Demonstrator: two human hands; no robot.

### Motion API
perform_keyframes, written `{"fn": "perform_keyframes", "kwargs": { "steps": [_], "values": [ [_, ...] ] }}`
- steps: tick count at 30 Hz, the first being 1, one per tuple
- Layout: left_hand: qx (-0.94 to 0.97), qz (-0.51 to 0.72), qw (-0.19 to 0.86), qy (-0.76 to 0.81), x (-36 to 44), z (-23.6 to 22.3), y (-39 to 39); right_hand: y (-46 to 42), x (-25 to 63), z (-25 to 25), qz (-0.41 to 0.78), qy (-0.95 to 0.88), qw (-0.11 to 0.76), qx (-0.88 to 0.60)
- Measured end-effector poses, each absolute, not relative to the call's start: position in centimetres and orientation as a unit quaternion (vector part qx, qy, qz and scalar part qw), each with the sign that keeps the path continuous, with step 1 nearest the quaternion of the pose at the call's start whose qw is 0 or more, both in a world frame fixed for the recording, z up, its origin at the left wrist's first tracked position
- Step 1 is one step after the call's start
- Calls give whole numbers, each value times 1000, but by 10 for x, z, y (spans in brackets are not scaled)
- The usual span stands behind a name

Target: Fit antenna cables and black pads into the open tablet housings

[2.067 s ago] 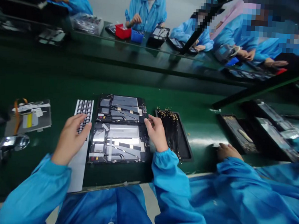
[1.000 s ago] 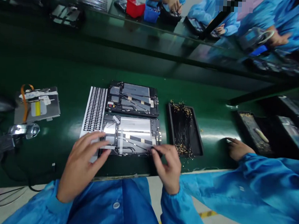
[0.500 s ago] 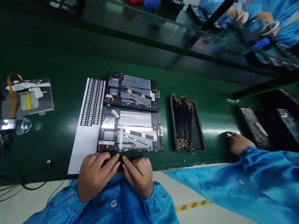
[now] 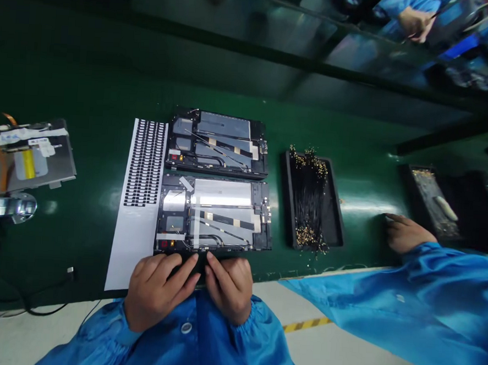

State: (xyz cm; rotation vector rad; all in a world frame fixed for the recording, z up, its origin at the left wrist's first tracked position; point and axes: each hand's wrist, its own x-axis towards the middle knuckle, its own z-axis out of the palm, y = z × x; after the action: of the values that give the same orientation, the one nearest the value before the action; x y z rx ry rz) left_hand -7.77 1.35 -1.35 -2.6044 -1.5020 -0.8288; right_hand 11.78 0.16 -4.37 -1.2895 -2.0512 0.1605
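My left hand [image 4: 157, 292] rests at the table's front edge, its fingers curled and the index finger pointing inward. Beside it lies my right hand [image 4: 230, 287], curled the same way. No object shows at the fingertips, which are close to the front edge of the nearer opened tablet [image 4: 222, 192]. That tablet lies flat, its silver battery, black cables and strips of pale tape exposed. Directly behind it lies a second opened tablet [image 4: 225, 126]. To their left is a white sticker sheet [image 4: 130, 241] with rows of small black labels, partly reaching the table's front edge.
A black tray [image 4: 334, 226] of thin black cables with gold ends stands on the right. Further right are a co-worker's hand [image 4: 408, 235] and another tray [image 4: 436, 208]. A metal panel [image 4: 50, 165] with an orange ribbon and a cable plug [image 4: 70, 271] lie left.
Both hands came from above the tablets down to the table's front edge and stay there. The nearer tablet now sits fully uncovered. The view has tipped downward.
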Motion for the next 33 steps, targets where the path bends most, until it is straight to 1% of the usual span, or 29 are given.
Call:
{"fn": "perform_keyframes", "kwargs": {
  "steps": [20, 27, 33],
  "values": [
    [-841, -242, 28, -484, -75, -14, 14, 4, 119, -44, 79, -795, 350, -490],
    [-852, -222, 49, -472, -79, -22, 17, 6, 118, -43, 58, -798, 349, -488],
    [-832, -234, 19, -503, -69, -17, 13, -5, 142, -40, 59, -775, 367, -512]
  ]
}}
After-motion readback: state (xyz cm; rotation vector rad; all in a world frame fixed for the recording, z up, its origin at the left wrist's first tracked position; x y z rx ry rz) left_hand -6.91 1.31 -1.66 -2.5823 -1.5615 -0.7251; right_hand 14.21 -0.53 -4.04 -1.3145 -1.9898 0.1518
